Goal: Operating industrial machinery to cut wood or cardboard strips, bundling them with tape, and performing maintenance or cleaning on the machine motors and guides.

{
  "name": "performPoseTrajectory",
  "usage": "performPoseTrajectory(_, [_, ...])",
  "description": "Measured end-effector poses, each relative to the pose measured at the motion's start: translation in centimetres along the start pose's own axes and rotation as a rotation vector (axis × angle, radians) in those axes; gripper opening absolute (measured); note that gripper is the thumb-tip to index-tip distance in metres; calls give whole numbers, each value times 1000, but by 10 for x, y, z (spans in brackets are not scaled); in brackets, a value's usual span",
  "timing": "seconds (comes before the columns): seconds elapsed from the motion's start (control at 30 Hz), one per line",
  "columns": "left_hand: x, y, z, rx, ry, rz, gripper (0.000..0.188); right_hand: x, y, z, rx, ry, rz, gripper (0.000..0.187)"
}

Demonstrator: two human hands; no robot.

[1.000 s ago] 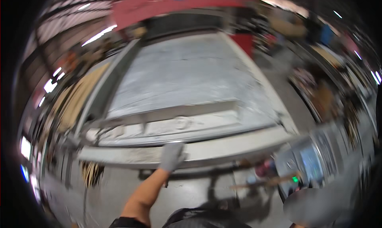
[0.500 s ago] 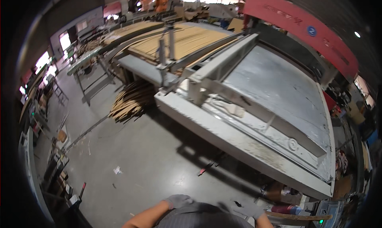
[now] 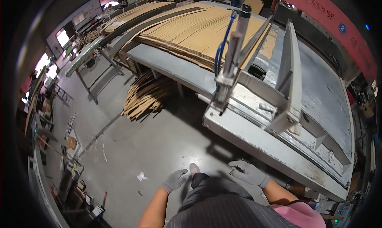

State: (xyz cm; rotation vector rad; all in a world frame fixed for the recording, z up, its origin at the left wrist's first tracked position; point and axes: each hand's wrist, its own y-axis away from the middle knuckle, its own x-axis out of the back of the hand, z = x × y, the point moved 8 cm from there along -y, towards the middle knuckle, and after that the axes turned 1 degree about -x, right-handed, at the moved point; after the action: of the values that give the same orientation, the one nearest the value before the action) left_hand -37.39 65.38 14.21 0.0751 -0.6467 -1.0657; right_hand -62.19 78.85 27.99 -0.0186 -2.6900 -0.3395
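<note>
Both my hands wear grey gloves and hang empty over the floor in front of me. My left hand (image 3: 175, 181) has loosely bent fingers, with the thumb apart. My right hand (image 3: 250, 174), its fingers stretched forward with a gap to the thumb, is near the long pale side rail (image 3: 274, 152) of a large machine. Above that rail stand an upright metal cylinder (image 3: 234, 54) with a blue hose (image 3: 218, 57) and a pale metal beam (image 3: 293, 70). Stacked tan sheets or strips (image 3: 183, 31) lie on the machine's bed beyond.
A heap of tan strips (image 3: 145, 96) lies on the floor under the grey ledge (image 3: 171, 66). The smooth grey plate (image 3: 318, 88) and red cover (image 3: 326, 17) are on the right. A metal stand (image 3: 97, 78) is at the left. A white scrap (image 3: 141, 176) lies on the floor.
My view has moved closer to the machine, and the cylinder and beam appear larger and farther right. Both hands have come up from the lower edge, away from my body.
</note>
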Motion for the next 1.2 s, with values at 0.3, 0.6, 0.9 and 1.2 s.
performPoseTrajectory(0.3, [100, -71, -151, 156, 149, -105, 45, 62, -138, -126, 241, -162, -107, 31])
performPoseTrajectory(0.6, [237, -224, -63, 134, 310, -641, 40, 249, -125, -73, -120, 7, 1186, 24])
performPoseTrajectory(0.9, [313, -346, 317, -844, -159, -354, 45, 340, -258, 29, -455, 645, 366, 26])
performPoseTrajectory(1.2, [239, -419, 371, -1262, -419, 11, 34, 322, -296, 50, -565, -863, 702, 61])
